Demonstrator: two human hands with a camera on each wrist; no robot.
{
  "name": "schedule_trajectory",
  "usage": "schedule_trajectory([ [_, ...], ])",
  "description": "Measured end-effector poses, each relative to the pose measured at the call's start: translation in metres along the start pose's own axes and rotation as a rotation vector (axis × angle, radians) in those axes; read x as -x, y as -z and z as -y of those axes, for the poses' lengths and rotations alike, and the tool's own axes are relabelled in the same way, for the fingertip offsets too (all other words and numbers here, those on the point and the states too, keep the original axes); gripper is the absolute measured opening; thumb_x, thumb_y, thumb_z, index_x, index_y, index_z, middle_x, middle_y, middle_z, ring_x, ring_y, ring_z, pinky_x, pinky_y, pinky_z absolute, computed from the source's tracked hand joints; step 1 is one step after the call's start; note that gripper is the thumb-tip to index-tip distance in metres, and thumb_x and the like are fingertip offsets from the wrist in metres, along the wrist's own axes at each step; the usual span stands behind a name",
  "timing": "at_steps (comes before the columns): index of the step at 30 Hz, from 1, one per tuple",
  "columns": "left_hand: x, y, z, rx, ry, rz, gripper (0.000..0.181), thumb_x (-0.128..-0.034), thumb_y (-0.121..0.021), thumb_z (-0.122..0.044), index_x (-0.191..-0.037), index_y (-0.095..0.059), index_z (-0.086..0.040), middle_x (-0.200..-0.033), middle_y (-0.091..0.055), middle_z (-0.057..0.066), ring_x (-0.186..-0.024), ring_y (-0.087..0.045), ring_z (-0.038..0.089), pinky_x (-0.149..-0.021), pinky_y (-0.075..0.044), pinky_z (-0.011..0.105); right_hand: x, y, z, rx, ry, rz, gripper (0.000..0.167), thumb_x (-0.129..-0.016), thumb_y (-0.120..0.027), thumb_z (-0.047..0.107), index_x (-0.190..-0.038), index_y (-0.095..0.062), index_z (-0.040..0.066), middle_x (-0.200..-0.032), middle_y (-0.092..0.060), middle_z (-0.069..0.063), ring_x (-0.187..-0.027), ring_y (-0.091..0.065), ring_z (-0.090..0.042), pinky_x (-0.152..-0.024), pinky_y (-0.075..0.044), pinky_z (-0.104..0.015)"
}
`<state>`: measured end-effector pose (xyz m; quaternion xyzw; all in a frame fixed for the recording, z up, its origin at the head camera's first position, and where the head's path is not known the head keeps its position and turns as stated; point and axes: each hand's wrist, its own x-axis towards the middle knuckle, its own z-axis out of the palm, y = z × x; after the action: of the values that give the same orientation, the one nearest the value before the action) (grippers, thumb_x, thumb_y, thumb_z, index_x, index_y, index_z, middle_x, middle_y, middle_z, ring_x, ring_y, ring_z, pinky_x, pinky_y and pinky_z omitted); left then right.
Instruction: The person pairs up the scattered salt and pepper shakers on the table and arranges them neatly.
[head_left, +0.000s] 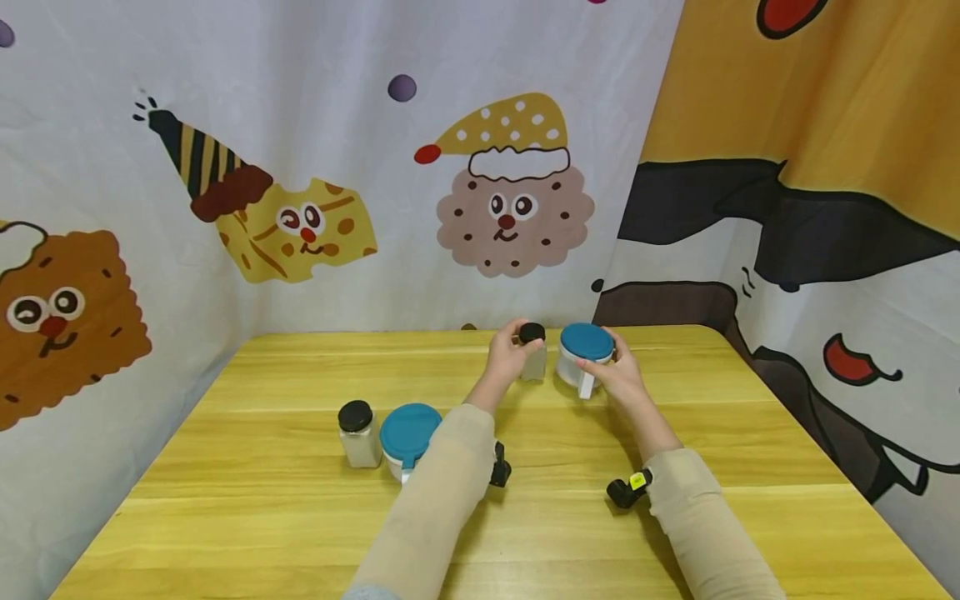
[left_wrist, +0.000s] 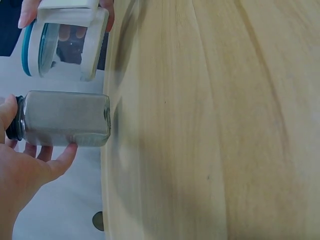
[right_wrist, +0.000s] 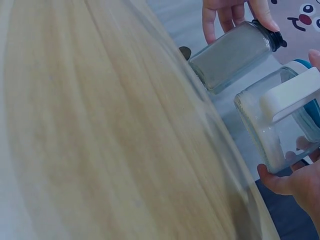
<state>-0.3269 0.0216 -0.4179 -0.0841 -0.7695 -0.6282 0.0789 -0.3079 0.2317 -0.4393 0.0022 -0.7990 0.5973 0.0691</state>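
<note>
My left hand grips a rectangular glass jar with a black lid, the thumb at the lid and the fingers along its side. Just to the right, my right hand holds a clear container with a white handle and a blue lid, fingers around its far side. Both stand upright, side by side with a small gap, near the table's back edge. Whether their bases touch the wood I cannot tell. The jar looks greyish; the container is see-through.
Nearer, left of my left forearm, a second black-lidded jar with pale contents stands beside another blue-lidded container, partly hidden by the sleeve. A cartoon-printed curtain hangs behind the wooden table.
</note>
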Motion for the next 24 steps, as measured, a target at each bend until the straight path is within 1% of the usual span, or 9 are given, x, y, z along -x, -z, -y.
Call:
schedule_trajectory([
  [6, 0.003, 0.002, -0.005, 0.004, 0.004, 0.012, 0.027, -0.0876, -0.071, -0.014, -0.112, -0.063, -0.009, -0.113, -0.06, 0.005, -0.105, -0.053, 0.025, -0.083, -0.048, 0.037, 0.003, 0.001, 0.001, 0.04, 0.021, -0.007, 0.092, -0.082, -0.078, 0.023, -0.153, -0.02, 0.01, -0.15, -0.03, -0.021, -0.133, -0.031, -0.037, -0.105, -0.027, -0.052],
  [11, 0.004, 0.002, -0.007, 0.004, 0.0, 0.014, 0.026, -0.0872, -0.072, -0.016, -0.112, -0.064, -0.011, -0.111, -0.061, 0.004, -0.103, -0.053, 0.025, -0.081, -0.048, 0.036, 0.004, 0.002, 0.001, 0.062, 0.034, -0.006, 0.092, -0.082, -0.078, 0.023, -0.153, -0.021, 0.01, -0.149, -0.031, -0.021, -0.134, -0.03, -0.038, -0.105, -0.027, -0.053],
  [14, 0.005, 0.003, -0.009, 0.005, 0.004, 0.017, 0.026, -0.0872, -0.071, -0.016, -0.111, -0.064, -0.012, -0.11, -0.061, 0.003, -0.103, -0.053, 0.025, -0.08, -0.048, 0.036, 0.004, 0.002, 0.002, 0.06, 0.039, -0.005, 0.092, -0.081, -0.078, 0.022, -0.153, -0.022, 0.01, -0.149, -0.032, -0.021, -0.134, -0.03, -0.037, -0.106, -0.026, -0.054],
  [19, 0.006, 0.004, -0.012, 0.011, 0.016, 0.018, 0.029, -0.087, -0.072, -0.016, -0.114, -0.064, -0.012, -0.112, -0.061, 0.003, -0.107, -0.053, 0.026, -0.082, -0.049, 0.036, 0.008, 0.003, 0.005, 0.044, 0.063, -0.005, 0.09, -0.082, -0.078, 0.019, -0.152, -0.022, 0.008, -0.148, -0.033, -0.022, -0.133, -0.031, -0.038, -0.106, -0.025, -0.054],
  [20, 0.006, 0.005, -0.013, 0.009, 0.011, 0.019, 0.029, -0.0868, -0.072, -0.016, -0.115, -0.064, -0.012, -0.113, -0.061, 0.004, -0.107, -0.053, 0.027, -0.083, -0.049, 0.036, 0.009, 0.004, 0.007, 0.039, 0.068, -0.005, 0.09, -0.082, -0.078, 0.019, -0.152, -0.022, 0.008, -0.148, -0.032, -0.022, -0.134, -0.031, -0.038, -0.106, -0.025, -0.054],
  [23, 0.008, 0.006, -0.016, 0.003, -0.005, 0.024, 0.031, -0.0864, -0.073, -0.016, -0.116, -0.064, -0.011, -0.112, -0.061, 0.005, -0.107, -0.053, 0.027, -0.083, -0.049, 0.035, 0.018, 0.004, 0.02, 0.017, 0.06, 0.009, 0.089, -0.082, -0.077, 0.013, -0.151, -0.022, 0.004, -0.148, -0.031, -0.025, -0.134, -0.029, -0.039, -0.107, -0.023, -0.055],
  [24, 0.009, 0.006, -0.016, 0.0, -0.014, 0.025, 0.031, -0.0864, -0.073, -0.015, -0.115, -0.064, -0.01, -0.111, -0.061, 0.005, -0.106, -0.054, 0.027, -0.082, -0.049, 0.035, 0.018, 0.004, 0.021, 0.011, 0.056, 0.013, 0.089, -0.082, -0.077, 0.013, -0.151, -0.021, 0.004, -0.148, -0.031, -0.025, -0.135, -0.028, -0.039, -0.107, -0.023, -0.055],
])
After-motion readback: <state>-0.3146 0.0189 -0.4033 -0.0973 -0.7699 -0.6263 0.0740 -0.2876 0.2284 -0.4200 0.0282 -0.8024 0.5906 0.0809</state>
